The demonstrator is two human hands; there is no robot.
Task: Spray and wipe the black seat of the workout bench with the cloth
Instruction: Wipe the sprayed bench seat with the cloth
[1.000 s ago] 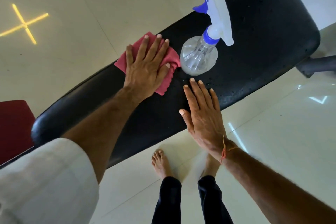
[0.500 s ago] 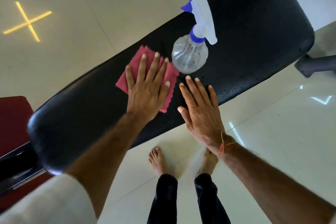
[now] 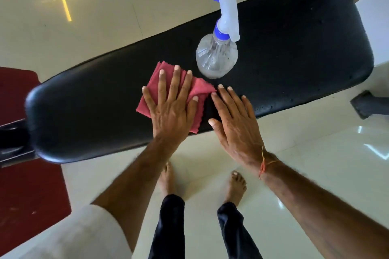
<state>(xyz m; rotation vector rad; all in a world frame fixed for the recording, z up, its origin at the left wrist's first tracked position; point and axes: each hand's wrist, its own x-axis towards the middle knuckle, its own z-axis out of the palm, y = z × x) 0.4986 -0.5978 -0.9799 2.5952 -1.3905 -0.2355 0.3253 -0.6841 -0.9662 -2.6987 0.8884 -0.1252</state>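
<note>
The black padded bench seat (image 3: 294,48) runs across the view, with small droplets on its right half. A folded red cloth (image 3: 203,89) lies on the seat near its front edge. My left hand (image 3: 172,111) presses flat on the cloth with fingers spread. Just to the right, my right hand (image 3: 235,124) rests flat on the seat edge, fingertips touching the cloth's corner, holding nothing. A clear spray bottle (image 3: 216,57) with a white and blue trigger head stands upright on the seat behind the hands, untouched.
A dark red mat (image 3: 27,174) lies on the pale tiled floor at the left. The bench's grey foot (image 3: 368,104) sticks out at the right, and dark frame parts (image 3: 12,143) show at the left end. My bare feet (image 3: 168,178) stand below the seat edge.
My left hand has slid the red cloth from the far side of the seat toward the near edge. My right hand stayed flat on the seat and now touches the cloth.
</note>
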